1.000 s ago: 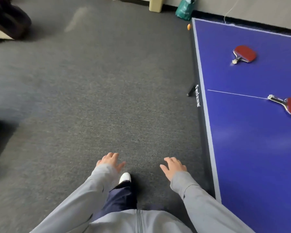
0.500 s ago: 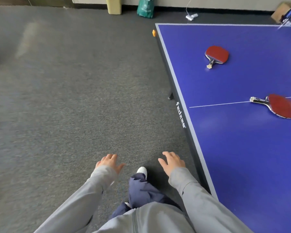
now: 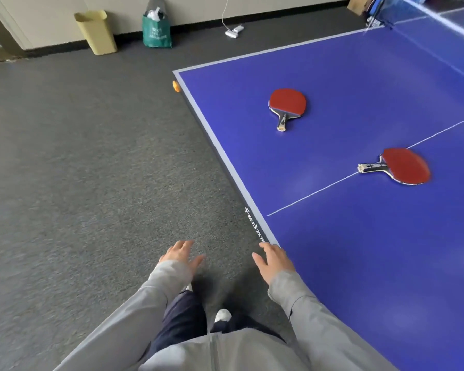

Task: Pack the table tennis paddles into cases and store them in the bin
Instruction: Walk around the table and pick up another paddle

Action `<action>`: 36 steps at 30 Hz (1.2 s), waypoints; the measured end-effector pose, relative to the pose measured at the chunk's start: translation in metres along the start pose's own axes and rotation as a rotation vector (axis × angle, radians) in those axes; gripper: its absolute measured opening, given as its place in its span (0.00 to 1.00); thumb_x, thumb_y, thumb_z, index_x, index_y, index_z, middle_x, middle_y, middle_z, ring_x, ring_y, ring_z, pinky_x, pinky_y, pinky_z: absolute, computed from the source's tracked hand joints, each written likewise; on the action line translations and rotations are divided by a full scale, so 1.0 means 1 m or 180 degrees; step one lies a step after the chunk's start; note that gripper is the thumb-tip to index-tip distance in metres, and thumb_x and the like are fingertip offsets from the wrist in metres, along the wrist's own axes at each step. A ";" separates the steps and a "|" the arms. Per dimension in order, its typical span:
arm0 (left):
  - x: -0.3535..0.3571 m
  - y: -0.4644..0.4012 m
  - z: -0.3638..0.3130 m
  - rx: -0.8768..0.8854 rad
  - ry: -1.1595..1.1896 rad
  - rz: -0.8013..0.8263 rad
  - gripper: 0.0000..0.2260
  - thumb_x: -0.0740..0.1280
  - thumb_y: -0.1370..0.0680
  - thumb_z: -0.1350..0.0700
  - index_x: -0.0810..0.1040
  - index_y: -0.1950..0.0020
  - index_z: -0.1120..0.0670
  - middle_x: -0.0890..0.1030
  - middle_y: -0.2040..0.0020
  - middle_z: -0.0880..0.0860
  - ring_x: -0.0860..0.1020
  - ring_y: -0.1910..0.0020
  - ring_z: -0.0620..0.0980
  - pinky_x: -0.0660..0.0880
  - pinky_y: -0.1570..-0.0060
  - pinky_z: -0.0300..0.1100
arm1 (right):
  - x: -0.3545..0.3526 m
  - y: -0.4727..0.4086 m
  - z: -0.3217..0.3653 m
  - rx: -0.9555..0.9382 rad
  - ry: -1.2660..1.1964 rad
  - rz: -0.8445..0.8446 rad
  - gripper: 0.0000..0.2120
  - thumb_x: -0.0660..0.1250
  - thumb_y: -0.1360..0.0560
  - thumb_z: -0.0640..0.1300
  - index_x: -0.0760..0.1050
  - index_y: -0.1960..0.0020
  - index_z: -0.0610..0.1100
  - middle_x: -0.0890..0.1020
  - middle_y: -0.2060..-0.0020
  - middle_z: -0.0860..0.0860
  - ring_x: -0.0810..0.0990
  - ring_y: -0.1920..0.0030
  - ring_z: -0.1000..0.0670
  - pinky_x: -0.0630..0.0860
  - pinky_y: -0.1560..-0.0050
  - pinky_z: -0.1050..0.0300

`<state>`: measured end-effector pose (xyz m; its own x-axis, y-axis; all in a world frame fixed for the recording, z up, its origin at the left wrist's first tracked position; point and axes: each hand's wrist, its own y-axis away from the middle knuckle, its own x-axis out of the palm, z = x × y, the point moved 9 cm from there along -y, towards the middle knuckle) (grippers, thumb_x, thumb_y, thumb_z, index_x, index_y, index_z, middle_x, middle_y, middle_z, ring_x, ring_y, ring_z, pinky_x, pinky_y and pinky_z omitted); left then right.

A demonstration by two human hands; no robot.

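A blue table tennis table [image 3: 359, 250] with white lines is seen on grey carpet [image 3: 78, 183]. Two red paddles are laid flat on it, well apart: the far paddle [image 3: 287, 104] with its handle toward the viewer, the near paddle [image 3: 405, 166] on the centre line. Both the left hand [image 3: 181, 254] and the right hand [image 3: 275, 259] are held loosely spread, with nothing gripped. A yellow bin [image 3: 97, 32], a green bag [image 3: 156, 30] and a white cable [image 3: 233, 29] are set along the wall; an orange ball [image 3: 176, 86] is seen beside the table corner.

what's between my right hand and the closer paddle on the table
Nothing visible. The right hand is open at the table's near edge, and only bare blue surface lies between it and the nearer paddle.
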<state>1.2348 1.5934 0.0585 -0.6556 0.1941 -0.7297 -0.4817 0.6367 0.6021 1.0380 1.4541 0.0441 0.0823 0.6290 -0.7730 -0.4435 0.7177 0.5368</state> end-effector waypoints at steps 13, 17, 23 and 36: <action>-0.103 -0.174 -0.102 0.0994 -0.0097 0.0403 0.26 0.60 0.22 0.43 0.61 0.26 0.50 0.64 0.27 0.54 0.70 0.34 0.58 0.70 0.36 0.50 | -0.048 -0.071 -0.019 0.1388 -0.1078 -0.0580 0.23 0.56 0.20 0.53 0.61 0.28 0.45 0.69 0.32 0.48 0.65 0.31 0.47 0.66 0.34 0.50; -0.118 -0.205 -0.134 0.1160 0.0022 0.0499 0.26 0.62 0.22 0.44 0.63 0.27 0.50 0.67 0.29 0.55 0.68 0.32 0.56 0.68 0.34 0.50 | -0.057 -0.077 -0.024 0.1761 -0.1448 -0.0845 0.22 0.57 0.20 0.52 0.63 0.30 0.45 0.71 0.35 0.48 0.69 0.34 0.46 0.69 0.37 0.50; -0.118 -0.253 -0.192 0.1182 0.0266 0.0612 0.26 0.66 0.23 0.49 0.64 0.28 0.54 0.72 0.33 0.54 0.73 0.36 0.54 0.67 0.35 0.45 | -0.088 -0.099 -0.059 0.2212 -0.2175 -0.1388 0.23 0.60 0.21 0.50 0.63 0.29 0.44 0.73 0.38 0.47 0.72 0.38 0.46 0.71 0.43 0.54; -0.124 -0.375 -0.310 0.0356 0.1299 0.0214 0.27 0.67 0.25 0.46 0.66 0.29 0.52 0.73 0.34 0.50 0.75 0.40 0.57 0.73 0.42 0.50 | -0.205 -0.191 -0.207 0.2928 -0.2978 -0.2255 0.24 0.61 0.22 0.51 0.64 0.30 0.42 0.73 0.37 0.46 0.70 0.35 0.45 0.69 0.42 0.53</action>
<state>1.3165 1.0997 0.0238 -0.8706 -0.0591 -0.4884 -0.3787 0.7142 0.5887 0.9211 1.1267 0.0303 0.7210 -0.2190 -0.6574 0.6073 0.6566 0.4472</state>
